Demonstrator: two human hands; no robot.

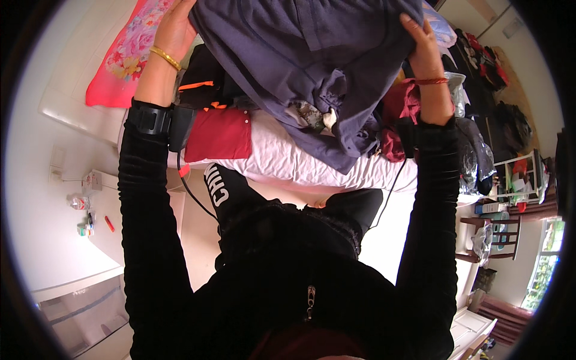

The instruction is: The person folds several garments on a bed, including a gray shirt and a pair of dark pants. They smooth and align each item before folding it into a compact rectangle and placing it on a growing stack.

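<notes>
A pair of dark grey-purple trousers (279,49) hangs spread between my two hands, with its top running out of view at the upper edge. My left hand (177,27) grips one side; its fingertips are cut off or hidden. On the opposite side, my right hand (423,49) holds the cloth, thumb in front and other fingers mostly behind it. The lower legs are crumpled and rest on the bed (288,166). A camouflage-patterned cloth (308,114) shows between them. A folded dark red garment (218,137) with white buttons lies near my left forearm.
Black clothing with orange trim (202,76) and a crumpled red garment (398,121) lie on the bed. A floral pink cloth (121,67) is at upper left. Right of the bed stand a white rack (513,175) and a wooden chair (504,238). Cables hang from my wrist devices.
</notes>
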